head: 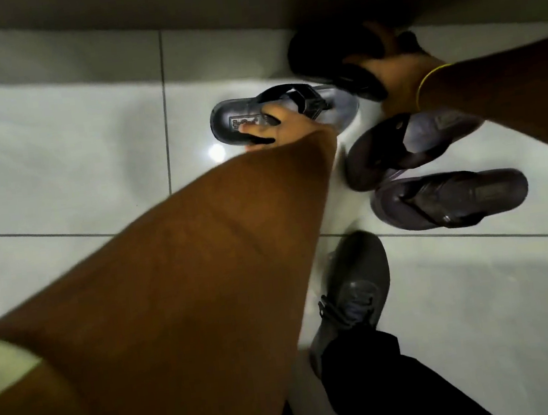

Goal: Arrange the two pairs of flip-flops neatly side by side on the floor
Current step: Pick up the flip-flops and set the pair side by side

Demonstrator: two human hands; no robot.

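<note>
Four dark flip-flops are in view on the pale tiled floor (69, 156). My left hand (276, 126) grips the heel end of a black flip-flop with a logo (333, 113), strap side up. My right hand (398, 75), a yellow band on its wrist, holds a second black flip-flop (326, 56) tilted near the wall. Two dark purple-grey flip-flops lie to the right: one (428, 129) partly under my right forearm, the other (451, 199) flat on the floor just below it.
A wall base (172, 9) runs along the top. My dark sneaker (355, 294) and black trouser leg (390, 382) stand below the flip-flops. Tile floor stretches to the left.
</note>
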